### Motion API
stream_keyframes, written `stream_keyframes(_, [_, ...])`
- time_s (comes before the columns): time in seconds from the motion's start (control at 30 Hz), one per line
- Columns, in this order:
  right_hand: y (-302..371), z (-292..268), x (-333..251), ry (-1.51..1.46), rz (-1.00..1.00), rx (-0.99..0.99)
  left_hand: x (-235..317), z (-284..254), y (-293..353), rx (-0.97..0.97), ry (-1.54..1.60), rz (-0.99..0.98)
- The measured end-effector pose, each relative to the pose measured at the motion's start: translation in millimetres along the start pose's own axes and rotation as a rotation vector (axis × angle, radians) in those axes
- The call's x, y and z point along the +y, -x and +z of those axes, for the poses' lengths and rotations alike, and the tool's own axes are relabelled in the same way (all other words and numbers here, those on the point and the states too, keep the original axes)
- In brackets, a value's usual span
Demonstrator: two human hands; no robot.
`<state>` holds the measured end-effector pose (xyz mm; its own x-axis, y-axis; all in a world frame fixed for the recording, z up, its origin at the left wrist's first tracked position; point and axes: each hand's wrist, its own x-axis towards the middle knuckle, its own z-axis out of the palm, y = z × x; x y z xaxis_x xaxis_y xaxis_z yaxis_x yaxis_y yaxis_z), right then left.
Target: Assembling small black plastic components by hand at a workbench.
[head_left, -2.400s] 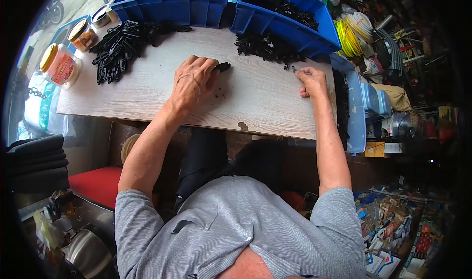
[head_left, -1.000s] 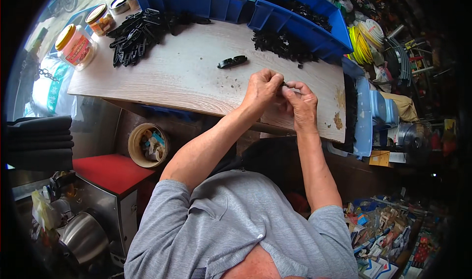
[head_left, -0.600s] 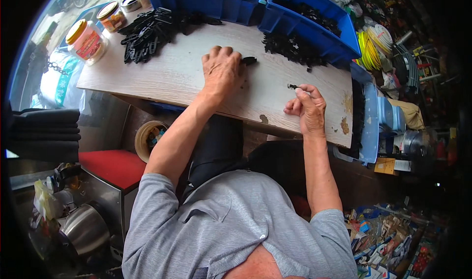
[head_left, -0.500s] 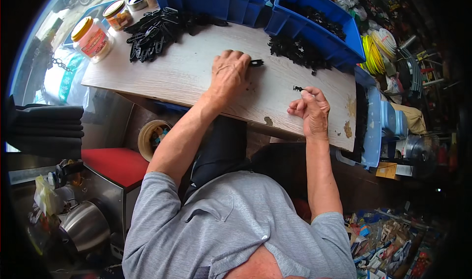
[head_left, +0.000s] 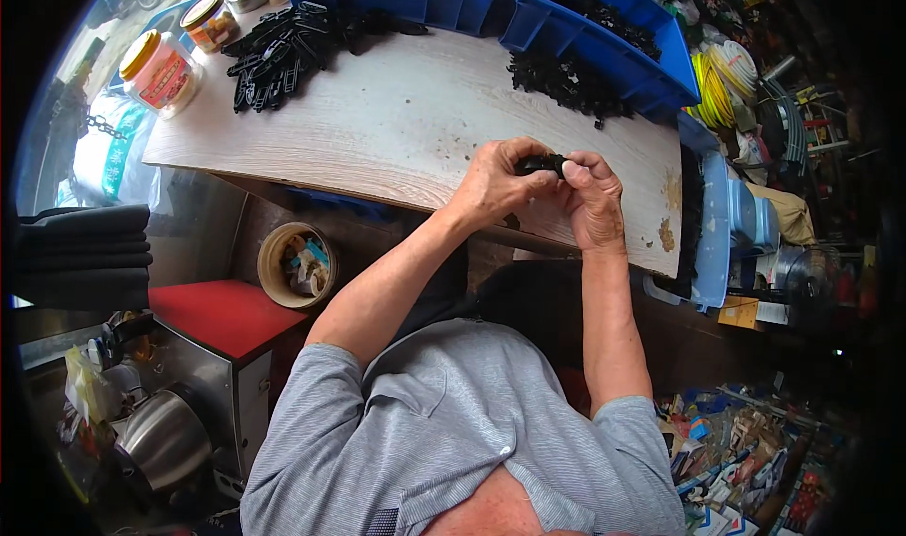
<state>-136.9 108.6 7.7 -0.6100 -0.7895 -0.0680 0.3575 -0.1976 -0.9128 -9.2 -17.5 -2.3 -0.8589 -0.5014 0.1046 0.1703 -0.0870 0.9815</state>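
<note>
Above the table's near edge, my left hand (head_left: pixel 498 179) is closed round a black plastic part (head_left: pixel 538 164), thumb below it and fingers above. My right hand (head_left: pixel 595 194) pinches at the right end of that part; the small black piece it had is hidden by the fingers. The two hands meet there. On the pale wooden table (head_left: pixel 377 130), a pile of long black plastic parts (head_left: pixel 283 55) lies at the far left. A heap of small black pieces (head_left: pixel 566 88) spreads at the far right, in front of a blue bin.
Blue bins (head_left: pixel 406 3) line the table's back, the right bin (head_left: pixel 651 59) holding black pieces. Jars (head_left: pixel 159 75) stand at the left corner. Below are a bucket (head_left: pixel 297 264) with scraps and a red-topped cabinet (head_left: pixel 222 314). Clutter (head_left: pixel 746 451) covers the lower right.
My left hand has come right and nearer, carrying the black plastic part off the table. It now meets my right hand, which has stayed almost in place.
</note>
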Motion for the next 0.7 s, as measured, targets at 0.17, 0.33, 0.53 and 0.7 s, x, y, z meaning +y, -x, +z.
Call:
stream_keyframes(0.17, [-5, -8, 2, 0.032, 0.028, -0.056, 2, 0, -1, -0.001, -0.021, -0.021])
stream_keyframes(0.33, [-2, 1, -6, 0.032, 0.071, -0.056, 0, -3, -3, 0.017, 0.021, -0.029])
stream_keyframes(0.53, [-8, -7, -6, 0.047, 0.102, -0.099, 13, -3, -3, 0.048, 0.046, -0.135])
stream_keyframes(0.7, [-7, -1, -8, 0.198, 0.097, -0.074, 9, 0, -6, 0.125, 0.047, -0.152])
